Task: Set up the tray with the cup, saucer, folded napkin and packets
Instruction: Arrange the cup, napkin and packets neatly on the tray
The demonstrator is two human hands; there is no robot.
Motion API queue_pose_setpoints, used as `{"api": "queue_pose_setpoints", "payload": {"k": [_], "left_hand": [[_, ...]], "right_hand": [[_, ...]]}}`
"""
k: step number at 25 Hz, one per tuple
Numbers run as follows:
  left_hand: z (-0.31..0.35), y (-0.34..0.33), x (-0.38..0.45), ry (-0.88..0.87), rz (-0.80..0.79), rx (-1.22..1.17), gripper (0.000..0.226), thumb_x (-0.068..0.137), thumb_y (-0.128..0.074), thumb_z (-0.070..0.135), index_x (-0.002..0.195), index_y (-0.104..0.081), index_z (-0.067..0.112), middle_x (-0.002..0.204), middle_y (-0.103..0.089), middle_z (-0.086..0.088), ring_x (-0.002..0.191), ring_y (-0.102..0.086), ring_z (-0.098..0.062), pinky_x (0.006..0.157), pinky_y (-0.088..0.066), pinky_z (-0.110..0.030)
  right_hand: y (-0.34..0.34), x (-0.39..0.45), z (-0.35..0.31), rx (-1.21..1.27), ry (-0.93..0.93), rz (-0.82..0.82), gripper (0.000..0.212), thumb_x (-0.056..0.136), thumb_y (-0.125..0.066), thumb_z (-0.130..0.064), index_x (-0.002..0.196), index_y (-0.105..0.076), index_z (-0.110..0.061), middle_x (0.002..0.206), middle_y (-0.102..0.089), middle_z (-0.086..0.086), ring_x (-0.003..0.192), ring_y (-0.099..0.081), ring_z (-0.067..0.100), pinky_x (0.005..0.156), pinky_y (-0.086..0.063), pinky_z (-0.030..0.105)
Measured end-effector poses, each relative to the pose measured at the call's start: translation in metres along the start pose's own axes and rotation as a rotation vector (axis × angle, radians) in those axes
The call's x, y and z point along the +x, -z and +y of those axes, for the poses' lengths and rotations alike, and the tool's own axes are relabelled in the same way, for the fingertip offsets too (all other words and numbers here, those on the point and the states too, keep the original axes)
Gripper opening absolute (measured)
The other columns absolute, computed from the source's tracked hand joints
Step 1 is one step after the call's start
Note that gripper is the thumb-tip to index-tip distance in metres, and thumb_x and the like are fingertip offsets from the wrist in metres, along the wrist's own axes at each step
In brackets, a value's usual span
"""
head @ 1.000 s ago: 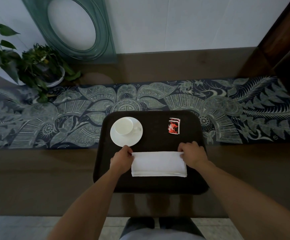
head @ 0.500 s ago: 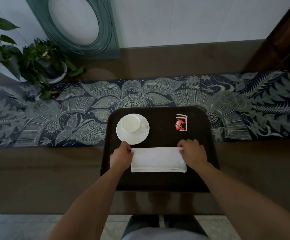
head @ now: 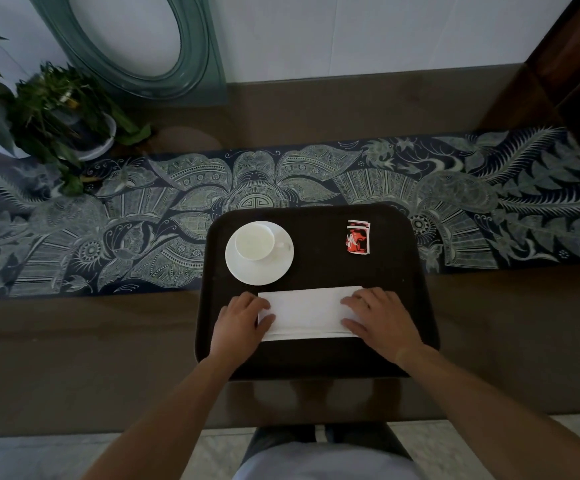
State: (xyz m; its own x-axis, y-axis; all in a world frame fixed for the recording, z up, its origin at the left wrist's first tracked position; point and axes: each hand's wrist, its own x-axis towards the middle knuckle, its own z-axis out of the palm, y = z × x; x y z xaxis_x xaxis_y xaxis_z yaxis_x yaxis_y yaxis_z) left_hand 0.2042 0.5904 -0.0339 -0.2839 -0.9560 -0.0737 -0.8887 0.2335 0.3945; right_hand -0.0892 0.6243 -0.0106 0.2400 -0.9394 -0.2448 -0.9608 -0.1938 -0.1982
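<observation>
Tray [head: 316, 362], dark and rounded at the corners, sits on a brown table [head: 74, 375], its far edge lying over a dark blue patterned runner [head: 125, 220] that stretches from left to right across the table. Against the far wall leans a round green-framed mirror [head: 198, 64], and a potted plant [head: 56, 109] stands at the far left. On the near half of the tray lies a white folded napkin [head: 307, 311], a long rectangle running left to right. A white saucer [head: 264, 271] rests at the far left of the tray, just beyond the napkin, and a white cup [head: 254, 240] stands on it with its handle pointing right. Red and white packets [head: 357, 237] lie in a small stack at the far right of the tray, well apart from the saucer. The left hand [head: 241, 322] lies flat with fingers spread on the napkin's left end; the right hand [head: 376, 318] is pressed flat, fingers spread, on its right end
</observation>
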Motion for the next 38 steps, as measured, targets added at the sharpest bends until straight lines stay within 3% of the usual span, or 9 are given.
{"api": "queue_pose_setpoints", "payload": {"k": [5, 9, 13, 22, 25, 28, 38], "left_hand": [[-0.008, -0.003, -0.015, -0.181, -0.114, 0.084, 0.032, 0.076, -0.074, 0.044, 0.103, -0.065, 0.029, 0.103, -0.059, 0.007, 0.091, -0.056, -0.017, 0.076, -0.047, -0.034], [-0.006, -0.006, -0.016, -0.17, -0.123, 0.043, 0.025, 0.078, -0.076, 0.034, 0.1, -0.067, 0.027, 0.099, -0.059, 0.007, 0.09, -0.055, -0.018, 0.074, -0.046, -0.032], [-0.004, -0.007, -0.017, -0.197, -0.09, 0.045, 0.021, 0.078, -0.077, 0.03, 0.095, -0.066, 0.026, 0.094, -0.061, 0.008, 0.085, -0.056, -0.017, 0.067, -0.047, -0.03], [-0.007, -0.01, -0.025, -0.313, -0.045, 0.099, 0.02, 0.078, -0.078, 0.024, 0.096, -0.07, 0.021, 0.092, -0.063, 0.003, 0.078, -0.06, -0.016, 0.056, -0.051, -0.027], [-0.009, -0.01, -0.024, -0.411, -0.032, 0.197, 0.015, 0.089, -0.06, 0.028, 0.098, -0.068, 0.019, 0.092, -0.063, 0.001, 0.075, -0.059, -0.018, 0.055, -0.052, -0.03], [-0.011, -0.011, -0.024, -0.437, -0.026, 0.238, 0.026, 0.091, -0.045, 0.032, 0.096, -0.067, 0.019, 0.09, -0.062, 0.001, 0.073, -0.059, -0.018, 0.053, -0.051, -0.031], [-0.02, -0.008, -0.021, -0.479, -0.018, 0.27, 0.026, 0.09, -0.046, 0.032, 0.095, -0.067, 0.019, 0.089, -0.062, 0.0, 0.073, -0.06, -0.019, 0.053, -0.051, -0.031]], "right_hand": [[-0.005, -0.011, 0.007, -0.103, 0.187, -0.051, 0.036, 0.095, -0.047, -0.05, 0.123, -0.057, -0.029, 0.126, -0.057, -0.003, 0.117, -0.051, 0.019, 0.1, -0.04, 0.038], [-0.005, -0.011, 0.009, -0.109, 0.187, -0.008, 0.024, 0.086, -0.068, -0.039, 0.107, -0.068, -0.028, 0.107, -0.065, -0.005, 0.1, -0.061, 0.018, 0.084, -0.049, 0.034], [-0.008, -0.013, 0.012, -0.114, 0.205, 0.049, 0.025, 0.074, -0.081, -0.036, 0.096, -0.071, -0.029, 0.096, -0.068, -0.008, 0.089, -0.064, 0.014, 0.074, -0.053, 0.03], [-0.017, -0.021, 0.016, -0.108, 0.23, 0.099, 0.022, 0.075, -0.08, -0.036, 0.093, -0.07, -0.027, 0.096, -0.069, -0.006, 0.09, -0.065, 0.013, 0.076, -0.054, 0.028], [-0.017, -0.021, 0.015, -0.118, 0.212, 0.102, 0.021, 0.074, -0.081, -0.035, 0.092, -0.072, -0.028, 0.094, -0.071, -0.007, 0.089, -0.067, 0.014, 0.076, -0.056, 0.029], [-0.018, -0.021, 0.012, -0.125, 0.204, 0.116, 0.02, 0.073, -0.082, -0.033, 0.091, -0.073, -0.028, 0.093, -0.072, -0.007, 0.088, -0.067, 0.013, 0.076, -0.055, 0.03], [-0.029, -0.03, 0.005, -0.141, 0.195, 0.198, 0.026, 0.069, -0.085, -0.029, 0.091, -0.071, -0.024, 0.092, -0.07, -0.003, 0.083, -0.066, 0.016, 0.073, -0.056, 0.03]]}}
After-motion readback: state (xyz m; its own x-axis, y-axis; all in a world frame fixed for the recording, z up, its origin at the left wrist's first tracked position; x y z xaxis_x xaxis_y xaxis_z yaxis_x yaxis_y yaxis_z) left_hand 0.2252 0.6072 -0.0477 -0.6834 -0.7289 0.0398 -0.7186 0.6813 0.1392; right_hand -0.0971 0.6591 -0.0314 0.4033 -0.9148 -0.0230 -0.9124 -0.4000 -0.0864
